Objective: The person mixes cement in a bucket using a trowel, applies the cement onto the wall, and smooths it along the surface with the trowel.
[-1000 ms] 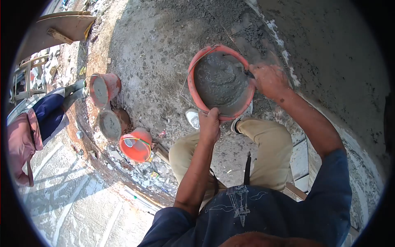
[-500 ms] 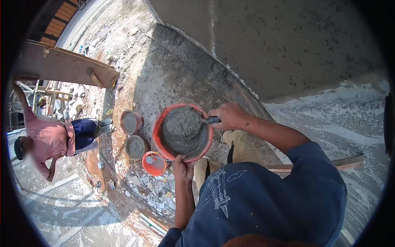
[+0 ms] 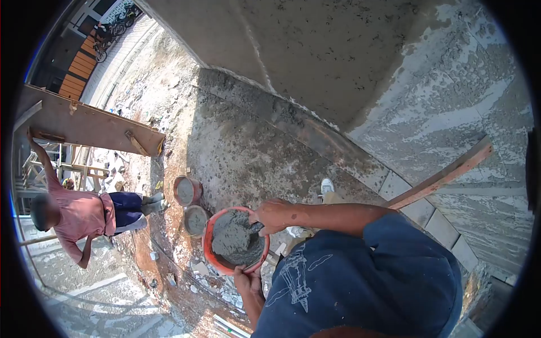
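Note:
A round orange bucket (image 3: 207,245) is held up in front of my body, with wet grey mortar (image 3: 228,239) inside. My left hand (image 3: 248,283) is closed on its near rim, the thumb over the edge. My right hand (image 3: 271,216) reaches over the right rim, wrapped round the dark handle of a trowel (image 3: 256,227). The trowel's blade is down in the mortar and mostly hidden.
Two mortar buckets (image 3: 198,192) (image 3: 193,231) stand on the ground beyond. Wet plaster (image 3: 332,62) covers part of the wall; a wooden plank (image 3: 445,174) leans against it. At left, a person in a pink shirt (image 3: 81,214) touches a large board (image 3: 96,124). Rubble lies below.
The view has swung, and the bucket sits lower and further left in it. My right hand has moved in over the bucket with the trowel. The small orange bucket on the ground is now hidden.

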Available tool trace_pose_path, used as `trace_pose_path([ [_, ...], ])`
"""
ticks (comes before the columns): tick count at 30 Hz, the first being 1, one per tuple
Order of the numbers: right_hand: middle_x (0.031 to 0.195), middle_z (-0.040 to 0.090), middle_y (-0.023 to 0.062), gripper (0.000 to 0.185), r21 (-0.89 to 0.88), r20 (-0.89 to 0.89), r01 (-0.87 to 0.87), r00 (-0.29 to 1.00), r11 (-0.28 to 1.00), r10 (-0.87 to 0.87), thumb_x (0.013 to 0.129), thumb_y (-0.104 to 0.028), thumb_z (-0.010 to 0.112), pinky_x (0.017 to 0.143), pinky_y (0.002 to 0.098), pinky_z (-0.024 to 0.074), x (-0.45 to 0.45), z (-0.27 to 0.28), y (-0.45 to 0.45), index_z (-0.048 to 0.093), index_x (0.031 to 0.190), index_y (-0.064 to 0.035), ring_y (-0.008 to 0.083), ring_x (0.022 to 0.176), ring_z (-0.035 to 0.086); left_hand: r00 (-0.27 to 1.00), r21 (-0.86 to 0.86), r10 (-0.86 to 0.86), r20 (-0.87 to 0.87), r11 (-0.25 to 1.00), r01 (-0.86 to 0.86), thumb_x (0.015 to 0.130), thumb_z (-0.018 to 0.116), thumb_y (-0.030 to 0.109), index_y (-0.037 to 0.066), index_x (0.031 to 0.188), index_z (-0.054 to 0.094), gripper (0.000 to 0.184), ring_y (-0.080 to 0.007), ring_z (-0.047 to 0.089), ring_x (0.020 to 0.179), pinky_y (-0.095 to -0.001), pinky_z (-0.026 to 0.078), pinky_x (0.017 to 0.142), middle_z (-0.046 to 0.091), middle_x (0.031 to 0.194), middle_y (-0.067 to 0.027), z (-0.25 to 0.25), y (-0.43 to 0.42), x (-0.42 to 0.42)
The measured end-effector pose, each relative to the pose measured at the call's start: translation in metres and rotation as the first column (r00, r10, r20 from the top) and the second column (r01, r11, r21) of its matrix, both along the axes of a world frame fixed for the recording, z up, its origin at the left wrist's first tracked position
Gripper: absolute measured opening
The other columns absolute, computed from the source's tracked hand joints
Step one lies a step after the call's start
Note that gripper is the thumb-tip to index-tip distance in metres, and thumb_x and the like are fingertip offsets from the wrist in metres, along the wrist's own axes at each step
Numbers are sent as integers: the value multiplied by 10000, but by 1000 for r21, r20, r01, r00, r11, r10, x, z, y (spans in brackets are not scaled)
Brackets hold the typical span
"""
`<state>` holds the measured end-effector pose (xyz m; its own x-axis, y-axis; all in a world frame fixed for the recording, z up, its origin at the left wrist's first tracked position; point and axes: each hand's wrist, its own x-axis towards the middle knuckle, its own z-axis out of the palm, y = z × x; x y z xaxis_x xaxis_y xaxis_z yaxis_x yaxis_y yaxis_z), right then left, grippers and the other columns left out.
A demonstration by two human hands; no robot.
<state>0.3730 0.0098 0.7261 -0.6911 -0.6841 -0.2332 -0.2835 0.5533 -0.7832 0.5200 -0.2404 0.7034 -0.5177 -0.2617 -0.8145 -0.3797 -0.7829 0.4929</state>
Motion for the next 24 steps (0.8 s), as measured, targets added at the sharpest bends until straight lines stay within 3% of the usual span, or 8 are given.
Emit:
trace_pose_path([
  [6, 906, 707, 171, 515, -328, 181, -116, 966, 938, 183, 797, -362, 695, 771, 433, 529, 14, -74, 48, 659, 1226, -78, 326, 826, 692, 980, -99, 192, 41, 977, -187, 732, 481, 9, -131, 1222, 433, 512, -462, 592, 1106, -600, 552, 946, 550, 1224, -262, 16, 32, 60],
  [7, 825, 692, 115, 535, -284, 549, -109, 796, 953, 254, 822, -383, 712, 682, 360, 517, -5, -60, 82, 651, 1232, -44, 210, 694, 666, 972, -122, 229, 58, 968, -221, 727, 485, 8, -128, 1220, 441, 513, -459, 595, 1101, -598, 555, 941, 556, 1219, -260, 16, 38, 68],
  [11, 765, 638, 33, 544, -213, 777, 247, 630, 945, 11, 881, -275, 713, 564, 282, 462, -57, -133, 235, 583, 1303, 42, 93, 595, 569, 931, -158, 331, 156, 938, -307, 712, 504, 4, -116, 1229, 457, 532, -449, 603, 1096, -593, 562, 923, 567, 1218, -252, 8, 70, 76],
  [13, 695, 577, -2, 584, -31, 598, 635, 630, 772, -495, 892, -291, 707, 539, 267, 427, -107, -115, 345, 548, 1345, 42, 81, 557, 519, 936, -153, 329, 123, 938, -310, 711, 505, 2, -96, 1271, 443, 572, -455, 591, 1119, -607, 558, 921, 548, 1257, -254, 7, 92, 73],
  [16, 663, 526, -29, 497, -218, 124, 856, 501, 469, -856, 879, -271, 698, 490, 238, 356, -114, 37, 437, 612, 1265, 28, 45, 499, 421, 957, -46, 268, 115, 963, -264, 730, 478, -19, -85, 1305, 415, 582, -461, 565, 1161, -645, 546, 922, 524, 1287, -254, 17, 125, 59],
  [18, 721, 610, 5, 482, -64, 11, 840, 540, 538, -842, 853, -272, 720, 542, 271, 421, -83, 103, 430, 637, 1245, -5, 89, 558, 514, 979, -7, 175, 107, 984, -176, 750, 467, -22, -83, 1315, 397, 573, -463, 567, 1156, -655, 541, 925, 513, 1297, -256, 18, 141, 48],
  [20, 841, 695, 62, 450, -5, -380, 707, 653, 708, -655, 815, -263, 743, 641, 350, 496, -54, 96, 415, 666, 1223, -89, 198, 698, 643, 995, 33, 73, 62, 997, -75, 789, 452, -14, -77, 1326, 371, 546, -465, 562, 1161, -675, 528, 931, 492, 1312, -264, 19, 151, 33],
  [24, 992, 680, 82, 448, 309, -508, 481, 813, 820, -286, 777, -198, 736, 796, 441, 515, -4, 125, 309, 641, 1215, -183, 323, 915, 671, 984, 78, -152, -97, 984, 160, 777, 464, -11, -116, 1291, 355, 536, -495, 572, 1146, -636, 568, 899, 509, 1271, -274, 31, 172, 9],
])
